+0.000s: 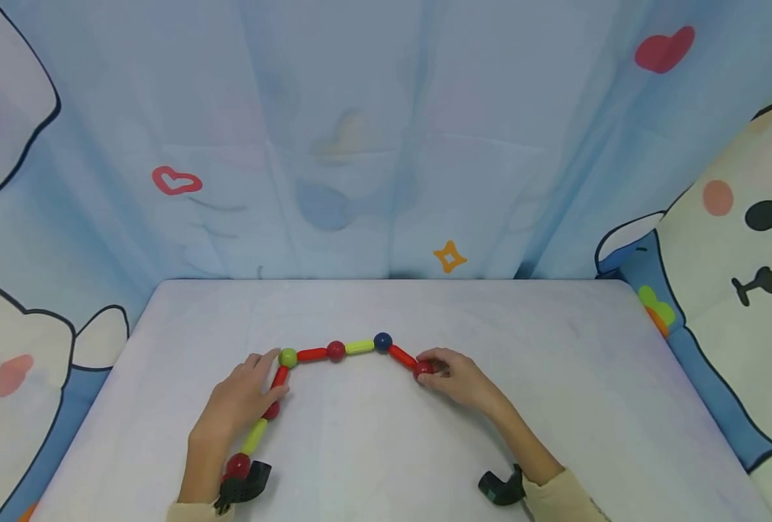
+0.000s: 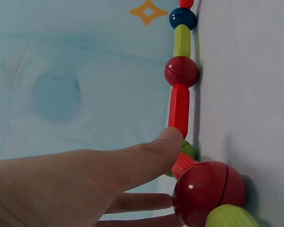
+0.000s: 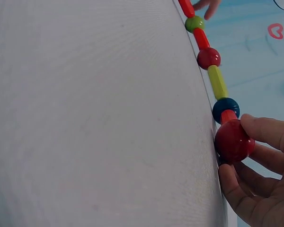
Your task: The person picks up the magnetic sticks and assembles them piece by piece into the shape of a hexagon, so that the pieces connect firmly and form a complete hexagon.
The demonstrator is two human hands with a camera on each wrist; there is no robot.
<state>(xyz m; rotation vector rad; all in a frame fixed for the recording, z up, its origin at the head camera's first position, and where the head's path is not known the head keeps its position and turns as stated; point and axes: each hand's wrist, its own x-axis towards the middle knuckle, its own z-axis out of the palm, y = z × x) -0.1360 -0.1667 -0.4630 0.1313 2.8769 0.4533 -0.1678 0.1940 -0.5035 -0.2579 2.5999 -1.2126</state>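
Note:
A bent chain of coloured balls and rods lies on the white table. Its right end is a red ball, pinched between the thumb and fingers of my right hand. From there a red rod leads to a blue ball, a yellow-green rod, a middle red ball, another red rod and a green ball. My left hand straddles the chain below the green ball, fingers fairly straight, thumb on the inner side. Under the left wrist, the chain's lower end is partly hidden.
The white table has its back edge against a blue curtain printed with cartoon figures. A black wrist mount sits over the chain's lower left end; another black mount is on the right wrist.

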